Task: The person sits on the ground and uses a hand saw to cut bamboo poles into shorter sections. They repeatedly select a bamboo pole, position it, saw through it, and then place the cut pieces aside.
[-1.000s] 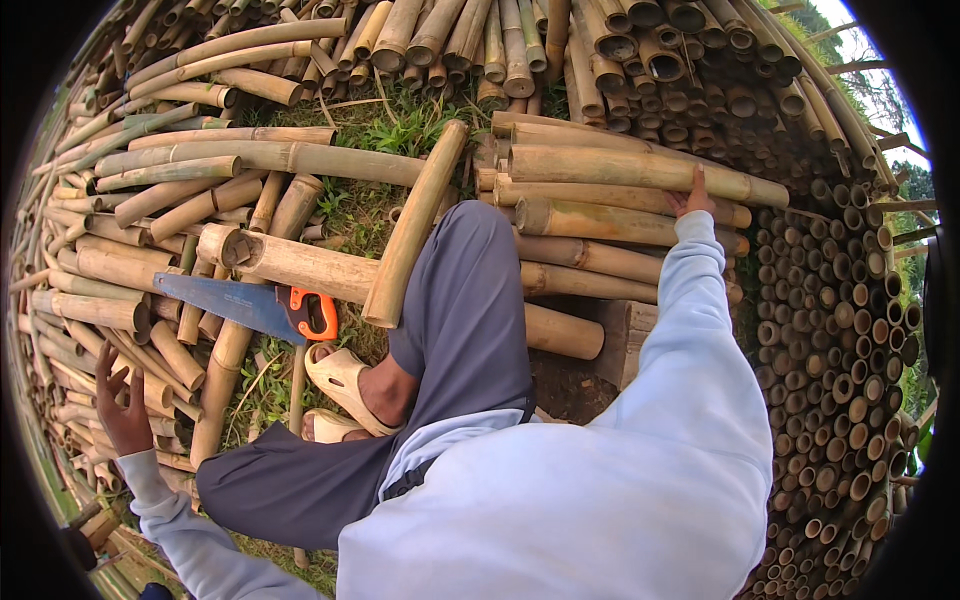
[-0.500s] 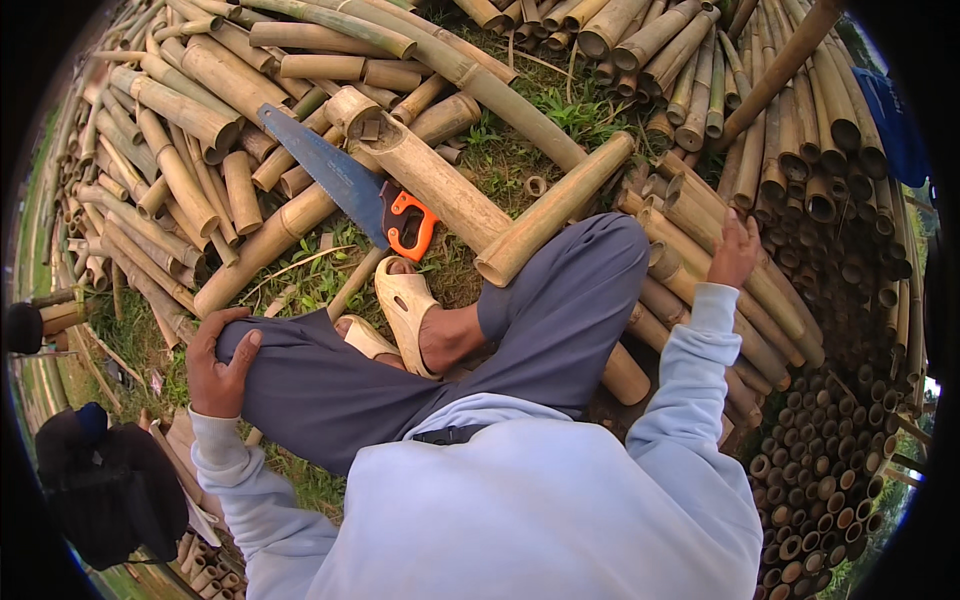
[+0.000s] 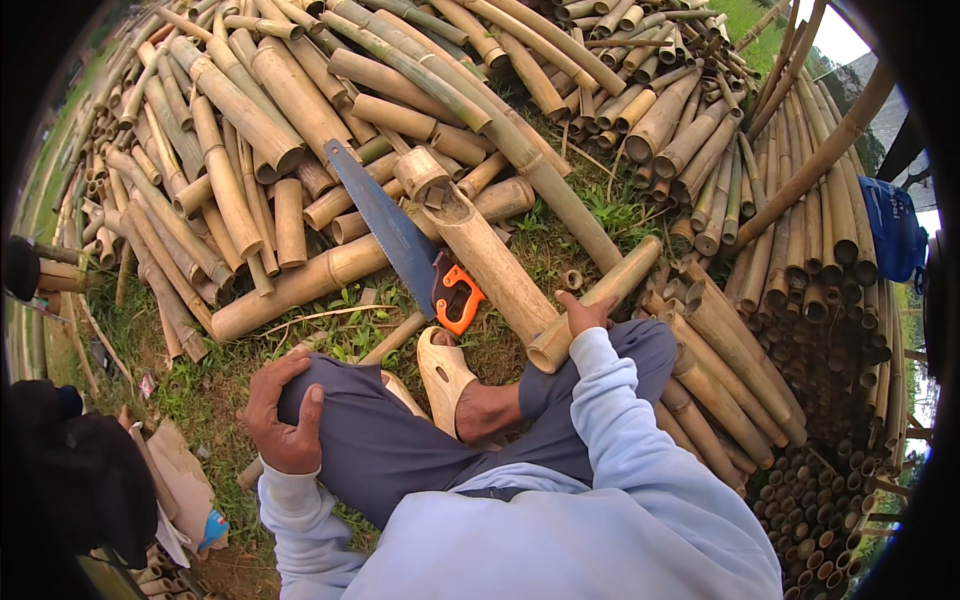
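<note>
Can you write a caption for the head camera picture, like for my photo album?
Sitting among cut bamboo, right hand on a bamboo piece, left hand on knee, handsaw nearby.

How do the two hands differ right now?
The left hand lies on the knee, fingers curled over the trouser cloth; the right hand rests on the end of a bamboo pole. The left hand's back shows in full; the right is mostly hidden by its sleeve. Both are bare and neither touches the saw.

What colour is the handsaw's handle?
Bright orange with black trim; the handsaw handle shows clearly in the head view.
</note>
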The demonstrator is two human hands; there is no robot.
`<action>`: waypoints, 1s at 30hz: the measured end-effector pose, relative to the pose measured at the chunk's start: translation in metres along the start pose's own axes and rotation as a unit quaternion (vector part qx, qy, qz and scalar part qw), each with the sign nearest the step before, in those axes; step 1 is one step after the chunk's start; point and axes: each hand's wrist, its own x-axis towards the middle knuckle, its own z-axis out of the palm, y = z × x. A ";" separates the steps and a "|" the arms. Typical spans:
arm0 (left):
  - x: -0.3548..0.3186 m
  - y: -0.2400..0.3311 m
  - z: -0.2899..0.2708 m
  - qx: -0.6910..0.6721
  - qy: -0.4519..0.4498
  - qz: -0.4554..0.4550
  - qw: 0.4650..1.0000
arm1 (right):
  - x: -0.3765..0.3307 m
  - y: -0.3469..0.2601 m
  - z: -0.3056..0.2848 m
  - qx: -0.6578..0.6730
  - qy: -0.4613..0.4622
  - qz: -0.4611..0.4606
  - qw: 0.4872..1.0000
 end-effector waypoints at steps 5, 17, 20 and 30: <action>0.012 0.008 0.003 0.017 0.000 0.006 1.000 | 0.004 -0.014 0.012 -0.026 0.024 0.079 0.996; 0.016 0.005 -0.001 0.038 0.016 0.043 0.998 | 0.007 0.030 -0.003 0.273 0.031 -0.210 0.938; 0.016 0.006 -0.003 0.049 0.019 0.035 0.998 | -0.057 -0.011 -0.009 0.293 -0.083 -0.267 0.915; 0.023 0.020 0.017 0.074 -0.004 -0.004 0.997 | -0.110 -0.479 -0.030 0.281 -0.025 -0.705 0.650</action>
